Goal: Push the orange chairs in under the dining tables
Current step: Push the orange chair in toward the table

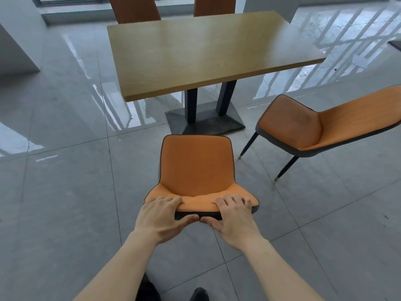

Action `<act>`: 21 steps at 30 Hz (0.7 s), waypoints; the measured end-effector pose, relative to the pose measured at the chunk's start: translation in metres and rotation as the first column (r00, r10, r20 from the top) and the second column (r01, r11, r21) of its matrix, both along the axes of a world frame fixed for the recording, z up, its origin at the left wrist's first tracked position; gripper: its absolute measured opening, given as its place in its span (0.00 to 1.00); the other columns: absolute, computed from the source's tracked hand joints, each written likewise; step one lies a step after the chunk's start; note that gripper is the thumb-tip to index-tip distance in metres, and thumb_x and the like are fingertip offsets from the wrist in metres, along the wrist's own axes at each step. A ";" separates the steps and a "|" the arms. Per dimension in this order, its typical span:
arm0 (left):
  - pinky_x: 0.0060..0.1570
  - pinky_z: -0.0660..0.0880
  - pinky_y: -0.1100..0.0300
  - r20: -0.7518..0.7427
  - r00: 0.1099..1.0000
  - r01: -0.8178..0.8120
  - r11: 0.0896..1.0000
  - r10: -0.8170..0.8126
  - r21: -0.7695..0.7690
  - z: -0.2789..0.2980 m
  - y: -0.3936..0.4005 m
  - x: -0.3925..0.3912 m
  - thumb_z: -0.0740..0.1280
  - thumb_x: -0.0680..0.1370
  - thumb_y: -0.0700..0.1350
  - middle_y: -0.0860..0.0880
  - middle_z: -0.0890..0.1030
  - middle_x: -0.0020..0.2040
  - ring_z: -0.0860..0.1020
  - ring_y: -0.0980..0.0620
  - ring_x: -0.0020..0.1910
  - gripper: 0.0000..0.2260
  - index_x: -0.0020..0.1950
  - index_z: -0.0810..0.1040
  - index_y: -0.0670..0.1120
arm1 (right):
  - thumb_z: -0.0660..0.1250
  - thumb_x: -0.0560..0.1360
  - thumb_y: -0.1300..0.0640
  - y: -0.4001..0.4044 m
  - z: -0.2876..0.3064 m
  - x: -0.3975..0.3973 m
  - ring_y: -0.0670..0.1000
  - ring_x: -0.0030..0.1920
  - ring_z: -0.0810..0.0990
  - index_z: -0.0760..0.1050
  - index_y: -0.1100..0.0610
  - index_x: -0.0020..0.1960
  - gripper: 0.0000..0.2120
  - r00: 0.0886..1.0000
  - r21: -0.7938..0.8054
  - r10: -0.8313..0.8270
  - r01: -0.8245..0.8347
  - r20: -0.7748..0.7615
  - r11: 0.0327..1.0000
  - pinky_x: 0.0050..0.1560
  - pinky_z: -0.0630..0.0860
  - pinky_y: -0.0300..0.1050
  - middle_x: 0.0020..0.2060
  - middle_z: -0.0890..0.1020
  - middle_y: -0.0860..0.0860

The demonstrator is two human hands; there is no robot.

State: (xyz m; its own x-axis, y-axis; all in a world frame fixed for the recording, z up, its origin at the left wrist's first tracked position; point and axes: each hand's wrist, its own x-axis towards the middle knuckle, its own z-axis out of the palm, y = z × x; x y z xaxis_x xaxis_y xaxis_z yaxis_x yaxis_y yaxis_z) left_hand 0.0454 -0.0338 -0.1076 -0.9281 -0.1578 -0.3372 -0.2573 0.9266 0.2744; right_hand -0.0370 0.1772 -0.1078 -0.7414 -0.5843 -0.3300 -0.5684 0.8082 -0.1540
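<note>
An orange chair stands just in front of me, its seat facing the wooden dining table and a short gap short of the table's near edge. My left hand and my right hand both grip the top of its backrest, fingers over the front and thumbs behind. A second orange chair stands to the right, turned at an angle, clear of the table. Two more orange chair backs rise beyond the table's far side.
The table rests on two dark legs and a dark base plate on the glossy grey tile floor. A white wall block stands at the left. Windows run along the back. My dark shoes show at the bottom.
</note>
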 end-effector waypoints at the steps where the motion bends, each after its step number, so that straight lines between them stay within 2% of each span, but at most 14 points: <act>1: 0.50 0.70 0.57 -0.002 1.000 -0.010 1.000 0.010 -0.006 0.000 -0.001 0.002 0.46 0.69 0.82 0.60 0.77 0.46 0.74 0.55 0.45 0.33 0.52 0.71 0.58 | 0.30 0.66 0.20 -0.001 -0.001 0.000 0.53 0.65 0.69 0.71 0.48 0.71 0.52 1.000 -0.006 0.006 -0.006 0.016 1.000 0.67 0.58 0.55 0.64 0.76 0.47; 4: 0.53 0.71 0.57 0.000 0.999 -0.053 0.999 0.053 -0.012 -0.002 -0.002 0.009 0.45 0.69 0.82 0.60 0.77 0.46 0.74 0.55 0.45 0.33 0.51 0.71 0.58 | 0.39 0.70 0.22 -0.006 -0.002 -0.001 0.53 0.66 0.68 0.71 0.48 0.71 0.45 0.998 -0.022 0.019 -0.018 0.059 1.000 0.67 0.58 0.55 0.64 0.76 0.46; 7: 0.61 0.70 0.54 0.011 0.995 -0.099 0.995 0.099 0.002 -0.003 -0.008 0.011 0.47 0.70 0.81 0.60 0.78 0.54 0.74 0.54 0.53 0.33 0.59 0.71 0.60 | 0.43 0.72 0.23 -0.020 0.001 -0.007 0.53 0.66 0.67 0.69 0.48 0.72 0.42 0.997 0.006 0.047 -0.047 0.065 0.999 0.67 0.57 0.55 0.66 0.75 0.47; 12: 0.67 0.65 0.52 0.035 0.993 -0.111 0.994 0.111 0.003 0.000 -0.026 -0.015 0.48 0.70 0.79 0.58 0.77 0.63 0.72 0.52 0.63 0.35 0.67 0.70 0.60 | 0.37 0.68 0.23 -0.040 0.002 -0.030 0.54 0.67 0.67 0.68 0.48 0.72 0.47 0.998 0.010 0.048 -0.048 0.039 0.999 0.67 0.58 0.56 0.67 0.74 0.48; 15: 0.68 0.65 0.52 0.020 0.992 -0.122 0.992 0.122 0.005 -0.004 -0.039 -0.033 0.46 0.69 0.80 0.58 0.77 0.63 0.72 0.52 0.63 0.37 0.67 0.70 0.59 | 0.36 0.68 0.22 -0.053 -0.001 -0.049 0.54 0.67 0.68 0.68 0.48 0.72 0.47 0.999 0.006 0.051 -0.051 0.020 0.999 0.67 0.58 0.56 0.67 0.74 0.48; 19: 0.67 0.66 0.51 -0.018 0.993 -0.118 0.993 0.118 -0.002 -0.009 -0.055 -0.064 0.48 0.71 0.80 0.58 0.77 0.60 0.73 0.51 0.61 0.35 0.65 0.71 0.59 | 0.26 0.63 0.20 -0.069 -0.005 -0.083 0.54 0.65 0.68 0.69 0.48 0.71 0.55 0.998 -0.012 0.058 -0.059 -0.026 0.998 0.64 0.59 0.56 0.66 0.75 0.47; 21: 0.67 0.66 0.51 -0.028 0.994 -0.107 0.994 0.107 -0.003 -0.012 -0.064 -0.080 0.48 0.71 0.80 0.58 0.78 0.59 0.73 0.51 0.60 0.34 0.64 0.71 0.59 | 0.26 0.63 0.19 -0.076 -0.005 -0.099 0.54 0.65 0.69 0.69 0.48 0.71 0.55 0.998 -0.018 0.062 -0.062 -0.031 0.998 0.63 0.59 0.56 0.65 0.75 0.47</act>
